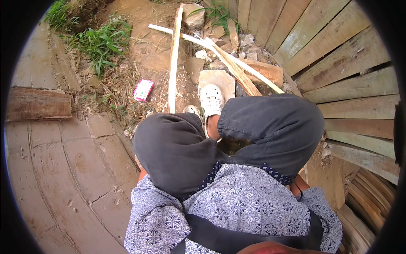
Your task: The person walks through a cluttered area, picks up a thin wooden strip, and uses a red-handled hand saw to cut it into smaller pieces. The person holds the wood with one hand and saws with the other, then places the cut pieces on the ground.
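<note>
Neither of my hands shows. A sliver of my left arm appears beside the left knee of my dark trousers (173, 146), and a bit of my right arm, with a dark band, shows by my right hip; both hands are hidden beyond my legs. I am seated with knees bent. One white clog (211, 99) rests on a flat stone slab (224, 78), the other is partly covered by my leg. Ahead of my feet lie a long pale wood strip (174, 63), a thin whitish strip (198, 41) crossing it, and a thicker split stick (232, 65).
Wooden plank fencing (338, 72) curves along the right, with stacked boards (368, 199) below. Mud-coated paving (63, 169) covers the left, where a brown wood block (38, 104) lies. A pink-and-white packet (144, 89), rubble, a short plank (268, 73) and grass (101, 42) are ahead.
</note>
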{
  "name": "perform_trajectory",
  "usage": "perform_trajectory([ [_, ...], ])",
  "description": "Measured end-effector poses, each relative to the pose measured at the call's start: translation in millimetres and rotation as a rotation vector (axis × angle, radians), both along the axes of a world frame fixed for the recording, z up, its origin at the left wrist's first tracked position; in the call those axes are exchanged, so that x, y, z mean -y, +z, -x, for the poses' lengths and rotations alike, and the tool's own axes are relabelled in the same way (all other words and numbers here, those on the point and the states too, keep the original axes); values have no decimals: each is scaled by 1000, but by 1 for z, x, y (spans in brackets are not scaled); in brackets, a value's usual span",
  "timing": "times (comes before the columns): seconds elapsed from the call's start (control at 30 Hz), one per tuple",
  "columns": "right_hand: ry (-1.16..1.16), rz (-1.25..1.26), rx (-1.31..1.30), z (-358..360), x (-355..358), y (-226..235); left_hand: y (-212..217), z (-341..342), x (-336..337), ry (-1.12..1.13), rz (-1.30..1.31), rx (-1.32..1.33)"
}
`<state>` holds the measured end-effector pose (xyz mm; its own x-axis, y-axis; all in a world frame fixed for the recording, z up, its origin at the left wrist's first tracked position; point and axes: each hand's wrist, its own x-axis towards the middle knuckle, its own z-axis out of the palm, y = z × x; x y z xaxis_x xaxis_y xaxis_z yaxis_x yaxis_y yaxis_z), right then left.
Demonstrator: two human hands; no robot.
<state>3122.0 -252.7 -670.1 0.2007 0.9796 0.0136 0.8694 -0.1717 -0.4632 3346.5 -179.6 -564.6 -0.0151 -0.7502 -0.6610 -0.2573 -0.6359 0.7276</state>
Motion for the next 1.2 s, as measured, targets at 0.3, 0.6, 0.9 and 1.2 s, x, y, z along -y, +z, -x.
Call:
perform_trajectory([
  [0.3, -379, 325, -128, 24, 48, 105, -18, 2, -95, 60, -88, -9],
  [0.6, -2244, 551, -306, 27, 95, 173, -13, 16, -91, 195, -22, -59],
  [0.9, -2927, -556, -177, 126, 85, 119, -16, 43, -38, 404, 115, -156],
  [1.2, -2948, -2029, 286, 393, -76, 80, 8, 73, 4, 436, 281, -216],
])
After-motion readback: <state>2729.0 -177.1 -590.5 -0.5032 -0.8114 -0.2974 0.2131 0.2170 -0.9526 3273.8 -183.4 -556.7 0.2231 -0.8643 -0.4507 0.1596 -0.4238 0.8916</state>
